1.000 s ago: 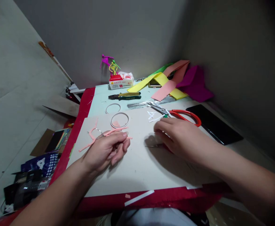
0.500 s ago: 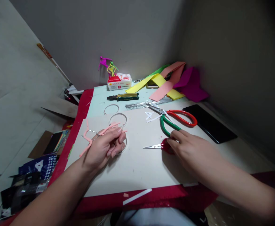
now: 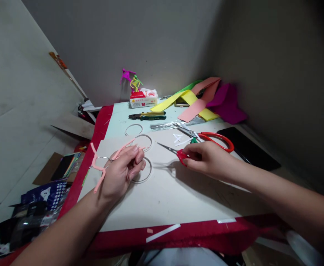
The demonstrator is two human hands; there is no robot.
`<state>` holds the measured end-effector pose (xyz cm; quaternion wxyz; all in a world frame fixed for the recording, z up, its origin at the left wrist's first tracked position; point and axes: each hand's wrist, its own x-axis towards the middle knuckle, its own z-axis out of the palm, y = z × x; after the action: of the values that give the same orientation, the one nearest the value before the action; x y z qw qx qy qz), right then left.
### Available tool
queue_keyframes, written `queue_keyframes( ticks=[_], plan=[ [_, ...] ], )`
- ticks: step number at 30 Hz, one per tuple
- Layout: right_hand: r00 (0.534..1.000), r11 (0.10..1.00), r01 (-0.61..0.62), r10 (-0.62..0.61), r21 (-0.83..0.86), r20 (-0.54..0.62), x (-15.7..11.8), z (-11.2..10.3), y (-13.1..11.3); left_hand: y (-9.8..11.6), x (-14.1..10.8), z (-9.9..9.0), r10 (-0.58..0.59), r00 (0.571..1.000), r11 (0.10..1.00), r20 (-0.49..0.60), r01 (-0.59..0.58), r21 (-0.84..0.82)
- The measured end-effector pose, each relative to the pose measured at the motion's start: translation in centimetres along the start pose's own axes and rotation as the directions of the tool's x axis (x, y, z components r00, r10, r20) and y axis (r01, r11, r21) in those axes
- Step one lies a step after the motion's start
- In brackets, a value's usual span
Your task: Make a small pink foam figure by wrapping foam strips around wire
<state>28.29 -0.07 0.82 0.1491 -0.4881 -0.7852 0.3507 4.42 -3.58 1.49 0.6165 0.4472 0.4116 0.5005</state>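
Fingers [image 3: 192, 148] of the right hand [image 3: 207, 159] pinch narrow on the red grip of small pointed scissors [image 3: 167, 149] — tips aimed left, held above the white card [image 3: 178, 201]. Left hand [image 3: 121, 175] curled closed on a wired pink foam figure [image 3: 97, 166], which projects past it on the left. Wire ring [image 3: 151, 170] lies partly under that hand — second ring [image 3: 147, 136] just beyond. Red-and-green-handled shears [image 3: 217, 136] lie beyond the right hand.

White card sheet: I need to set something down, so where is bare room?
Bare white card lies below the right hand, above the red cloth border. It is crowded farther up, around the red-handled scissors and thin grey rings.
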Motion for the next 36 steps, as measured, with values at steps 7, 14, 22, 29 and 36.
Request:
queue_keyframes(
  ticks=[7,14,22,29,36],
  plan=[
    [0.933,0.746,-0.19,-0.064,0.638,0.353,0.7,3.4,-2.4,-1.2,0.2,0.3,0.036,0.998,0.999,-0.06,-0.036,0.001],
    [0.878,0.819,-0.22,-0.07,0.53,0.473,-0.8,3.8,-3.0,-3.5,0.1,0.6,-0.06,0.998,0.997,0.02,0.059,0.041],
    [0.902,0.858,-0.172,-0.06,0.485,0.427,-0.7,4.0,-2.4,-3.8,-0.5,0.9,-0.127,0.991,0.992,0.035,0.127,-0.008],
    [0.908,0.83,-0.187,-0.059,0.525,0.415,-0.9,4.0,-2.5,-4.0,-0.7,0.7,-0.113,0.993,0.994,0.04,0.113,-0.003],
    [0.905,0.82,-0.18,-0.079,0.544,0.419,-1.0,4.2,-2.2,-3.9,-0.9,0.7,-0.131,0.991,0.991,0.036,0.131,-0.007]
  ],
)
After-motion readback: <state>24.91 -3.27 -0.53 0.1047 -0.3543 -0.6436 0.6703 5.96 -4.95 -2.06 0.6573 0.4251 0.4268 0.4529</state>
